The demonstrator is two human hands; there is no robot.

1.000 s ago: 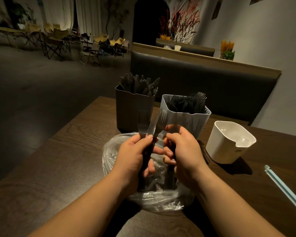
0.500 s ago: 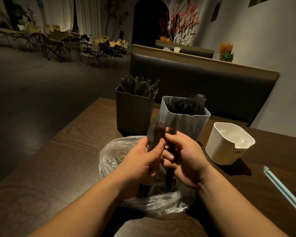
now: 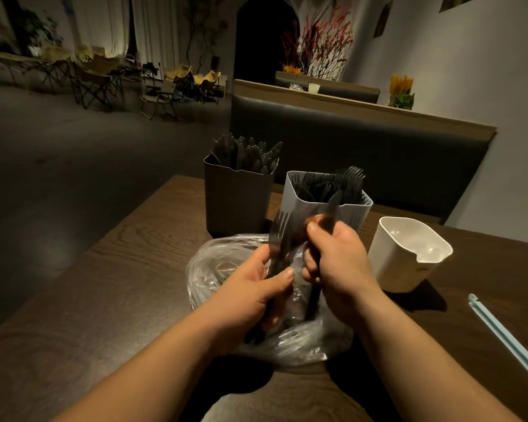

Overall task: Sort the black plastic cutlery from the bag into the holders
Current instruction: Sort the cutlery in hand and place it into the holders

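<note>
A clear plastic bag [image 3: 217, 269] with black cutlery lies on the dark wooden table [image 3: 104, 300] in front of me. My left hand [image 3: 250, 296] grips a bunch of black forks [image 3: 279, 236] above the bag, tines up. Close beside it, my right hand [image 3: 339, 263] holds a black knife [image 3: 333, 204] upright. Behind the bag stand a dark holder [image 3: 235, 202] filled with black knives, a grey holder [image 3: 351, 213] filled with forks, and to the right a white holder [image 3: 406, 257] with nothing inside.
A light blue strip [image 3: 509, 339] lies on the table at the right. A dark padded bench back [image 3: 363, 147] runs behind the table. Folding chairs [image 3: 98, 77] stand far off on the left floor.
My right hand has risen and drawn a knife apart from the bunch. My left hand has sunk a little and keeps the forks.
</note>
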